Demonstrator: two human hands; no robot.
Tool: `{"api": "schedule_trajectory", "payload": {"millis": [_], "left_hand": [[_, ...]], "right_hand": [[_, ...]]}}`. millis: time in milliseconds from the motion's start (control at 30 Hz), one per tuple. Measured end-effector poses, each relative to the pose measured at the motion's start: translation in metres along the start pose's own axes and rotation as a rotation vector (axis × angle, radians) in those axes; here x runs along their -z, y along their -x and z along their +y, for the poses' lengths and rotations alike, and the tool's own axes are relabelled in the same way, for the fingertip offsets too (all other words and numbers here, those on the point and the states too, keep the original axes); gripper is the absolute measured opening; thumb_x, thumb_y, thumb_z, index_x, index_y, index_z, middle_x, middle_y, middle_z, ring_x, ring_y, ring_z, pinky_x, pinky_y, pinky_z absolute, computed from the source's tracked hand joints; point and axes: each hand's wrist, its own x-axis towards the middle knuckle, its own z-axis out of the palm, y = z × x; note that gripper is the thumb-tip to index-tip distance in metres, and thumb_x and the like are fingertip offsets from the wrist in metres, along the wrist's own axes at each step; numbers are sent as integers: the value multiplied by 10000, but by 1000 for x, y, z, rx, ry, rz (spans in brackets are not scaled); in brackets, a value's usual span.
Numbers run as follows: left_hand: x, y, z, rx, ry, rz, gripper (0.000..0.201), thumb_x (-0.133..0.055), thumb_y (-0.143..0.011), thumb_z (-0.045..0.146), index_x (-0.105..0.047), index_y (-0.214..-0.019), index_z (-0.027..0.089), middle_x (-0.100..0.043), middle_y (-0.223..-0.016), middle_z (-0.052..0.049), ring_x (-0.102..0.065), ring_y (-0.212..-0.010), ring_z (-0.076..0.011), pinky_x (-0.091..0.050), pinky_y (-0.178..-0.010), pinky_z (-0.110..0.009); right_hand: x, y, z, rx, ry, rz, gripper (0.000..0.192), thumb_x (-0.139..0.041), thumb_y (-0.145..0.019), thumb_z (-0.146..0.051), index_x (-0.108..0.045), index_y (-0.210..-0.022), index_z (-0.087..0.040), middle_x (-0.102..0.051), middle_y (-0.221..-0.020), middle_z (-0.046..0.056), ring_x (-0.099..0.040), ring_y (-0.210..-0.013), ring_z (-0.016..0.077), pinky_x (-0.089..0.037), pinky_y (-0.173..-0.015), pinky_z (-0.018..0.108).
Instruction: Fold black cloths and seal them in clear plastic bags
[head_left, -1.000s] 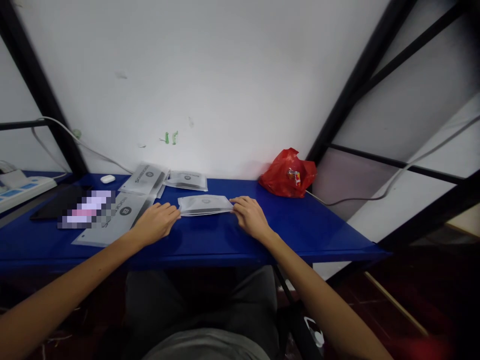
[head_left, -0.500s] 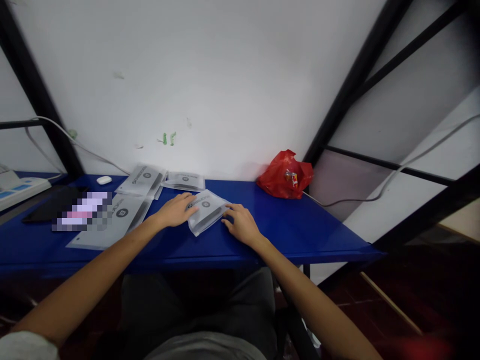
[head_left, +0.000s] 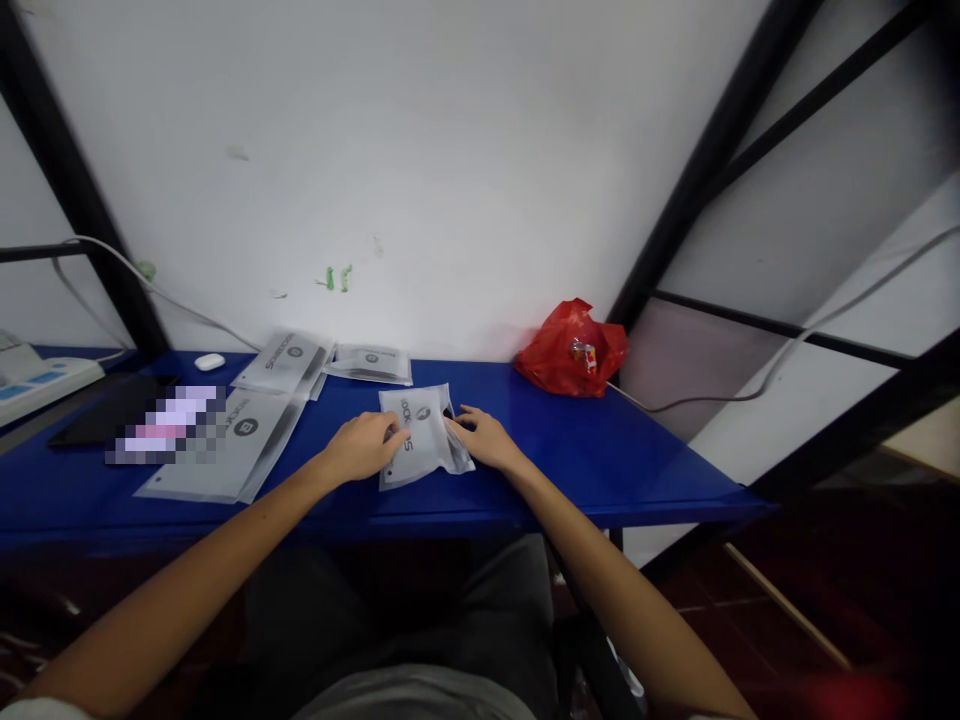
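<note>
A small frosted plastic pouch [head_left: 427,440] with dark printed lettering and a round logo lies on the blue table in front of me. My left hand [head_left: 366,443] grips its left edge, the thumb resting on top. At the pouch's right end, my right hand [head_left: 484,438] has its thumb and fingers on the edge, which is lifted and buckled. Something dark shows at that edge beside the right fingertips; what it is I cannot make out.
Further frosted pouches lie to the left: a large one [head_left: 232,450], a medium one [head_left: 283,362] and a small one [head_left: 371,362] by the wall. A blurred-out phone [head_left: 165,425], a white case [head_left: 209,362] and a power strip [head_left: 49,385] are farther left. A red plastic bag [head_left: 574,350] sits back right.
The pouch has turned so that its lettering runs toward me, and its right edge has become raised. My left hand has moved slightly nearer; my right hand has come onto the edge.
</note>
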Motion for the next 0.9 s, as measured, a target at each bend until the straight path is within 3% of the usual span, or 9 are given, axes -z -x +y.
{"api": "schedule_trajectory", "payload": {"millis": [100, 267, 333, 467, 667, 800, 900], "left_hand": [[-2, -6, -6, 150, 131, -19, 270, -449, -863, 364, -577, -701, 190, -642, -616, -19, -606, -594, -166, -382, -523, -250], [-11, -18, -19, 556, 447, -98, 265, -523, -835, 354, -570, -968, 130, -662, -659, -47, -632, -585, -167, -454, -559, -247], [-12, -20, -22, 641, 580, -141, 248, -521, -836, 359, -588, -881, 125, -645, -623, -45, -612, -539, -152, -458, -532, -244], [-12, -22, -26, 645, 654, -154, 316, -518, -826, 387, -555, -623, 147, -609, -559, -35, -573, -498, -123, -449, -516, -233], [-10, -19, -29, 577, 544, -48, 250, -463, -821, 244, -495, -584, 173, -580, -578, -3, -536, -514, -107, -403, -527, -217], [2, -17, -34, 520, 393, 43, 225, -457, -801, 223, -493, -581, 187, -597, -635, -24, -576, -645, -164, -405, -629, -262], [22, -19, -50, 439, 158, 74, 219, -417, -815, 228, -507, -618, 192, -632, -699, -50, -600, -732, -193, -412, -682, -281]], "right_hand": [[3, -1, -3, -66, -43, -65, 370, -579, -783, -504, -735, -782, -169, -636, -1168, 145, -497, -1210, 329, -426, -962, 435], [-3, -5, 2, -34, -107, -114, 201, -668, -721, -357, -714, -760, -165, -552, -1302, 109, -417, -1285, 303, -360, -1029, 397], [-6, -6, 4, -12, -157, -108, 172, -672, -713, -330, -719, -772, -175, -553, -1304, 89, -403, -1295, 299, -342, -1044, 403], [-9, -8, 5, 83, -271, -108, 196, -666, -707, -263, -732, -885, -214, -601, -1246, 52, -449, -1262, 265, -339, -1052, 400], [-7, -6, 3, 152, -340, -80, 224, -654, -703, -221, -732, -913, -228, -598, -1245, 50, -548, -1157, 241, -411, -992, 372], [-5, -5, 5, 56, -257, -27, 190, -642, -695, -187, -734, -861, -184, -574, -1277, 84, -514, -1197, 250, -385, -1023, 379], [-2, -5, 11, -69, -222, 35, 182, -619, -704, -176, -728, -851, -177, -589, -1257, 90, -517, -1195, 242, -376, -1036, 386]]}}
